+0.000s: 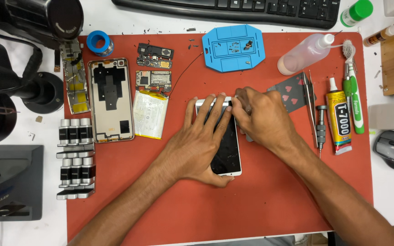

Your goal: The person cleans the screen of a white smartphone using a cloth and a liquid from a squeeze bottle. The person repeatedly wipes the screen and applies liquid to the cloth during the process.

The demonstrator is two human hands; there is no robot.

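Observation:
A white-framed phone screen (228, 152) lies face up in the middle of a red work mat (251, 200). My left hand (197, 141) presses flat on the phone screen, fingers spread toward its top edge. My right hand (261, 116) is curled at the phone's top right corner, fingertips pinched against the edge. What the fingers pinch is hidden. A dark playing card with red hearts (292, 93) lies just beyond my right hand.
On the mat's left lie a phone back frame (110, 100), a battery (150, 114), circuit boards (153, 68) and metal clamps (75, 157). A blue parts tray (233, 48), squeeze bottle (304, 53), tweezers (310, 98), screwdriver (320, 130), glue tube (339, 118) and toothbrush (354, 91) sit right. A keyboard (233, 9) is behind.

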